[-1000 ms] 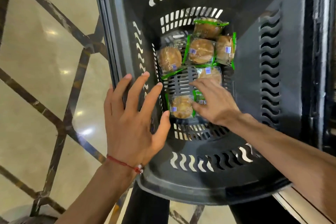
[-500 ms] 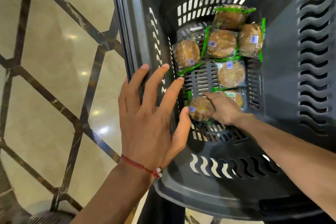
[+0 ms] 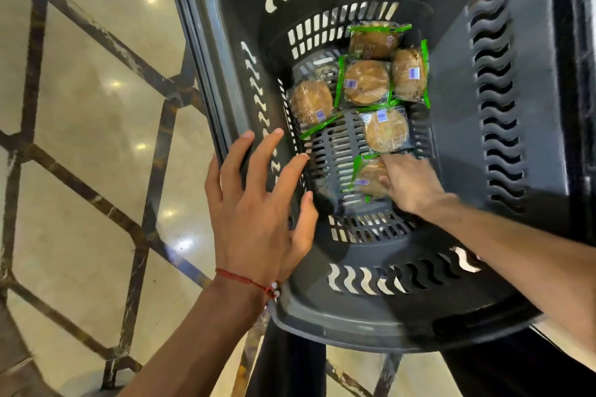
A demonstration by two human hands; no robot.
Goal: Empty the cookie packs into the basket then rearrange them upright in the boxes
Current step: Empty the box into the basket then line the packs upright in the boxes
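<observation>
Head view: my right hand [image 3: 409, 184] now pinches the nearest cookie pack [image 3: 366, 176]; left hand [image 3: 254, 213] stays splayed at the basket [image 3: 206, 74]; boxing likely begins.

A rusty metal lattice railing [image 3: 163, 145] stands above a glossy marble floor [image 3: 96, 113].

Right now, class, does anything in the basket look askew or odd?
The cookie packs lie scattered at mixed angles on the basket floor; the farthest pack leans against the end wall. None looks torn.
</observation>
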